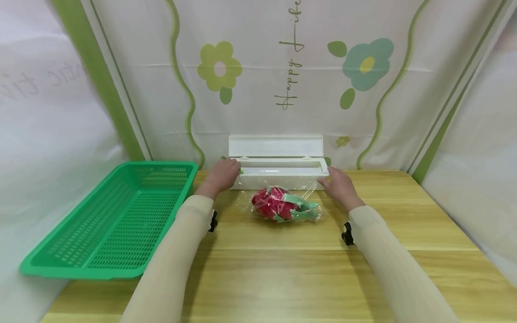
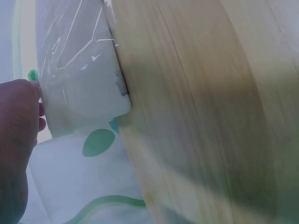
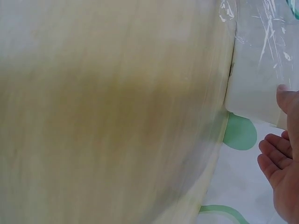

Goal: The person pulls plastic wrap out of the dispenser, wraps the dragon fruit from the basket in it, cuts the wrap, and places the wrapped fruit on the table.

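A long white cling film dispenser (image 1: pixel 278 181) stands at the back of the table, its lid (image 1: pixel 276 146) raised and a white roll (image 1: pixel 278 170) inside. My left hand (image 1: pixel 223 176) grips its left end, beside a small green tab (image 2: pixel 32 75) at the top edge. At the other end, my right hand (image 1: pixel 339 187) holds the corner, thumb against the front and fingers by the end face. Clear film (image 2: pixel 77 44) hangs over the dispenser's front. Just before it lies a red artificial flower with green leaves (image 1: pixel 278 204), covered by crinkled clear film.
A green perforated plastic basket (image 1: pixel 82 272) sits on the left of the wooden table (image 1: pixel 278 278). Printed white fabric (image 1: pixel 258 89) walls the back and both sides, close behind the dispenser. Black wrist mounts (image 1: pixel 347 234) sit under my forearms.
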`<state>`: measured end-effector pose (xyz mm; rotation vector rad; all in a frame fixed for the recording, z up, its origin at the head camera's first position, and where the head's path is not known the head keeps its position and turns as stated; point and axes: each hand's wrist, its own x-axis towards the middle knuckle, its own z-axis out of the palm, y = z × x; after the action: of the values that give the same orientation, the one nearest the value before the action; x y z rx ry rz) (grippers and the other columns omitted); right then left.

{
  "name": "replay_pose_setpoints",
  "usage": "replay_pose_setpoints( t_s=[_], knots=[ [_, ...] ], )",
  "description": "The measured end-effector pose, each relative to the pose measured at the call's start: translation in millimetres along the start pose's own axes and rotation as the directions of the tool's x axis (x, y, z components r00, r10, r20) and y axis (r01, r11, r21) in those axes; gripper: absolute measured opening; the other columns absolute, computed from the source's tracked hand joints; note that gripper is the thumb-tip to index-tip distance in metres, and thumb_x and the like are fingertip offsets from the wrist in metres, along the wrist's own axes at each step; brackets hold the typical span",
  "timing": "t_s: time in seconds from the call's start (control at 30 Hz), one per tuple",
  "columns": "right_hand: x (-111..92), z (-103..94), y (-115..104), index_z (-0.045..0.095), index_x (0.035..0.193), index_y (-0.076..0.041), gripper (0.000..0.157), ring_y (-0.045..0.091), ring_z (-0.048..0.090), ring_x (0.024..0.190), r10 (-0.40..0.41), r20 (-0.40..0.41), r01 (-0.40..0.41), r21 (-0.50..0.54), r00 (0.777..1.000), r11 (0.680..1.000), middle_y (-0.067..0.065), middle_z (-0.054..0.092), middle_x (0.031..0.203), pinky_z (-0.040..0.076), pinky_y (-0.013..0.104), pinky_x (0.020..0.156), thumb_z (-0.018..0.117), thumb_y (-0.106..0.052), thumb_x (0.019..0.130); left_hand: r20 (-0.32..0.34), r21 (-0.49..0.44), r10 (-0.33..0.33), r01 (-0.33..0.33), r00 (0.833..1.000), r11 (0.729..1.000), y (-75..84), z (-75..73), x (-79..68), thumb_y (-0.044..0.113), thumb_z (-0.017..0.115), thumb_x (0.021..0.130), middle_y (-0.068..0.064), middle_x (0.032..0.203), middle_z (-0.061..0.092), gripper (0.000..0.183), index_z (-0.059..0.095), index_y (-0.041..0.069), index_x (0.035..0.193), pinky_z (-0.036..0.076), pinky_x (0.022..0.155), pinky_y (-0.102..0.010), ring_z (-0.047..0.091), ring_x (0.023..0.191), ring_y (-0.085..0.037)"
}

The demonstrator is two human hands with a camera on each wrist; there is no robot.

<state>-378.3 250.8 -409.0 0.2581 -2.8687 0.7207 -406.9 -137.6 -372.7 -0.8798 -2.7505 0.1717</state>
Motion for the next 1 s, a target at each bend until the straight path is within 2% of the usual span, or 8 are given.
replay_pose_setpoints(
  t_s=[0.27, 0.47, 0.8, 1.0],
  knots=[
    [1, 2.3, 0, 0.041, 0.138, 0.011, 0.058, 0.049, 0.042, 0.125, -0.014, 0.007, 0.014, 0.000, 1.000, 1.000, 0.032, 0.045, 0.136, 0.031, 0.058, 0.105, 0.059, -0.026, 0.098, -0.004, -0.008, -0.003, 0.003, 1.000, 1.000, -4.1, -1.1, -5.6, 0.016, 0.056, 0.099, -0.011, 0.110, 0.062, 0.017, 0.059, 0.003, 0.110, 0.043, 0.097, -0.040, 0.056, 0.104, -0.027],
    [2, 1.8, 2, 0.045, 0.135, 0.009, 0.053, 0.047, 0.047, 0.120, -0.018, 0.008, 0.018, 0.008, 1.000, 1.000, 0.030, 0.050, 0.131, 0.036, 0.059, 0.102, 0.059, -0.026, 0.098, -0.040, -0.009, -0.008, 0.008, 0.999, 1.000, -11.4, -2.8, -10.6, 0.012, 0.059, 0.097, -0.012, 0.101, 0.062, 0.013, 0.062, 0.001, 0.103, 0.048, 0.085, -0.041, 0.058, 0.095, -0.028],
    [1, -2.1, 0, 0.041, 0.138, 0.010, 0.058, 0.049, 0.042, 0.125, -0.017, 0.008, 0.017, -0.007, 1.000, 1.000, 0.032, 0.046, 0.136, 0.032, 0.058, 0.105, 0.060, -0.027, 0.097, -0.101, 0.008, 0.006, -0.005, 0.995, 1.000, -17.8, -4.3, -16.3, 0.011, 0.064, 0.094, -0.010, 0.094, 0.062, 0.010, 0.065, 0.002, 0.098, 0.049, 0.080, -0.041, 0.059, 0.089, -0.027],
    [1, -2.3, -1, 0.036, 0.141, 0.012, 0.061, 0.050, 0.036, 0.130, -0.003, 0.020, 0.004, -0.017, 1.000, 1.000, 0.033, 0.039, 0.141, 0.027, 0.058, 0.108, 0.058, -0.027, 0.099, -0.151, -0.033, -0.038, 0.033, 0.988, 0.999, -22.8, -3.6, -23.1, 0.006, 0.066, 0.091, -0.011, 0.091, 0.064, 0.005, 0.066, 0.001, 0.093, 0.049, 0.082, -0.044, 0.060, 0.087, -0.030]
  ],
)
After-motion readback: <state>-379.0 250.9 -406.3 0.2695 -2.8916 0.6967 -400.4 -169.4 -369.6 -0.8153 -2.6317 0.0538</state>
